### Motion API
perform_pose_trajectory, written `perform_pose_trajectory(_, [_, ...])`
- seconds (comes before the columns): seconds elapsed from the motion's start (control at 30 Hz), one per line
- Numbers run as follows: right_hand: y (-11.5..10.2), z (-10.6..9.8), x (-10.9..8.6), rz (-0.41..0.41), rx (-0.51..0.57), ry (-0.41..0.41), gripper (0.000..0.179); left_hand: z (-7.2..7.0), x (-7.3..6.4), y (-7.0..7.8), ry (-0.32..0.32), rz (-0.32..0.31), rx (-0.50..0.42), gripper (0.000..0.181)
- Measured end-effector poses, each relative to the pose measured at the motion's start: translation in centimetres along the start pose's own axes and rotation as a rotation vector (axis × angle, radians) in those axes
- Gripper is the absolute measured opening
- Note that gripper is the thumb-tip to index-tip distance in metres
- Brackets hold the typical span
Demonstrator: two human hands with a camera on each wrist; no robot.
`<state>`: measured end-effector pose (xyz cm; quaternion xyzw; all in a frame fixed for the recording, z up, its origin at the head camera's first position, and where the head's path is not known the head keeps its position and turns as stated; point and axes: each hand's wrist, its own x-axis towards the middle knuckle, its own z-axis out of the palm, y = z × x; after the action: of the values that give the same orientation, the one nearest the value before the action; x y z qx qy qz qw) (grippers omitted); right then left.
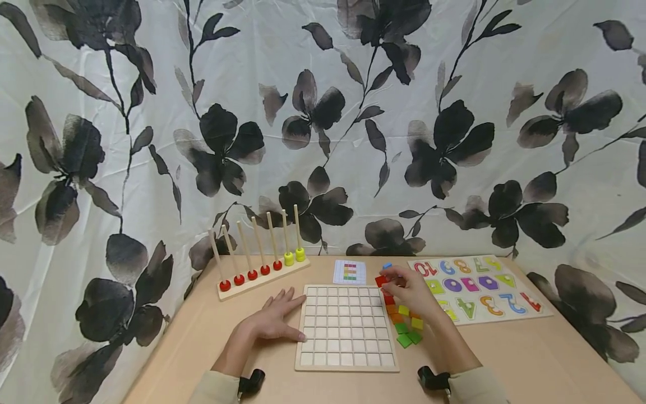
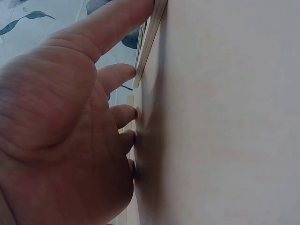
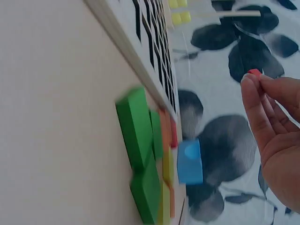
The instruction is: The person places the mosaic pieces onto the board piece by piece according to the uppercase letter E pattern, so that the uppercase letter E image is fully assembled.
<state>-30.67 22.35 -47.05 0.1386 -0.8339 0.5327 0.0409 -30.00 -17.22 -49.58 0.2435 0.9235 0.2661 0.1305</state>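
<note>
A wooden grid board (image 1: 348, 328) with bare square cells lies in the middle of the table. My left hand (image 1: 267, 322) rests flat with spread fingers, its thumb and index finger touching the board's left edge. Above the tiles at the board's right side, my right hand (image 1: 416, 292) pinches a small red tile (image 3: 254, 72) between thumb and fingertips. Loose tiles lie below that hand: green tiles (image 1: 405, 340), yellow tiles (image 1: 416, 324), orange tiles (image 1: 395, 317) and red ones. A blue piece (image 3: 189, 161) shows behind them in the right wrist view.
Beyond the board lies a card (image 1: 350, 272) printed with coloured squares. A peg stand (image 1: 264, 279) with red and yellow beads stands at the back left. To the right is a number puzzle board (image 1: 497, 318). A floral cloth (image 1: 323, 140) hangs behind the table.
</note>
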Motion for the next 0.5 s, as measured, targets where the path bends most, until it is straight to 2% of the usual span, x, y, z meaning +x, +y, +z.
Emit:
perform_pose_trajectory(0.37, [-1.6,2.9,0.8,-0.048,0.062,-0.074,0.035,0.0,-0.1,-0.1,0.010,0.004,0.001,0.101])
perform_pose_trajectory(0.5, [-1.6,4.1,1.5,-0.117,-0.027,-0.120,0.030,0.0,0.0,0.1,0.008,-0.004,-0.003,0.101])
